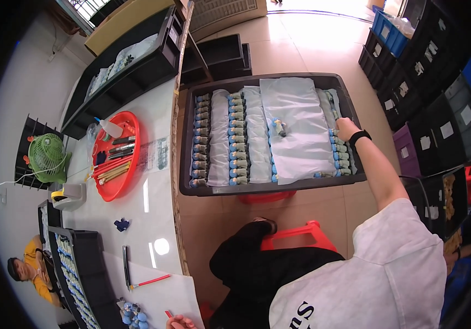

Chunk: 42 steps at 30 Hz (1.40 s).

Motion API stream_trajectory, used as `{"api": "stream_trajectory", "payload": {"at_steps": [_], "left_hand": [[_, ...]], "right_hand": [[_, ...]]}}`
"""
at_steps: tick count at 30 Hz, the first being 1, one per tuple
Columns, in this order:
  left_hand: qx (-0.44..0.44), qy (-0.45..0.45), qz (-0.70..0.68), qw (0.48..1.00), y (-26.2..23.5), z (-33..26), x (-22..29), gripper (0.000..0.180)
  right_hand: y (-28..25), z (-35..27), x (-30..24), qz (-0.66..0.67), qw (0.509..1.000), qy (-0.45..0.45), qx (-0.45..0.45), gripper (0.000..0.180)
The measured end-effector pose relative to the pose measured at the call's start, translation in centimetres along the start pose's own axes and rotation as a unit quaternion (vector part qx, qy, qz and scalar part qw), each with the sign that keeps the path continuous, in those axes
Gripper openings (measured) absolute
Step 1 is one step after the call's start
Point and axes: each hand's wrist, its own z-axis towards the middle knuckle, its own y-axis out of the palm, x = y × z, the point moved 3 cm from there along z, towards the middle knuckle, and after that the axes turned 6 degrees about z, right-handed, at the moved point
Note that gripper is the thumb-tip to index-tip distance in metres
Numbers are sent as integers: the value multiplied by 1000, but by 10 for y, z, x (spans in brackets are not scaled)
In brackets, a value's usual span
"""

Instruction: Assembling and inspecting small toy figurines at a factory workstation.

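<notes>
The right grip [347,129] is at the right end of the tray [219,192], fingers curled down onto a row of small blue-and-green figures [340,156]; whether it grasps one or only touches the row, I cannot tell. The figures run along the tray wall just below and above this grip. Immediately to its left lies a broad white sheet [301,153], with a single figure [279,127] lying loose on it; farther left, more rows alternate with padding strips [219,137]. The step in hand looks like handling the row at the sheet's right edge, and the next move seems to call for a light pinch between close-packed neighbours, without dragging the sheet. Well away, down and to the left, the left grip [180,322] is cut off by the frame beside a red stick [168,314]; its hold is unclear. Left of it, a cluster of figures [132,315] rests on the white surface [158,219], with a red-handled brush [150,281] above.
</notes>
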Motion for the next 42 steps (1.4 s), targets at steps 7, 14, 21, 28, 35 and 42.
{"api": "stream_trajectory", "payload": {"at_steps": [7, 14, 21, 28, 35, 42], "left_hand": [[1, -3, 2, 1000, 1, -1, 8, 13], [-19, -25, -30, 999, -7, 10, -3, 10], [-94, 18, -97, 991, -4, 6, -7, 13], [-91, 39, -84, 992, -11, -2, -18, 13], [-105, 104, 3, 989, -4, -1, -16, 13], [-126, 69, -113, 983, -14, -38, 19, 17]], "right_hand": [[14, 14, -1, 18, 997, -71, -21, 23], [6, 58, -9, 1, 951, -202, 236, 46], [-28, -21, -274, 375, 848, -373, -21, 31], [-20, -260, -452, 441, 686, -496, -298, 28], [18, -367, -469, 378, 625, -582, -357, 26], [25, -357, -469, 390, 674, -501, -378, 24]]}}
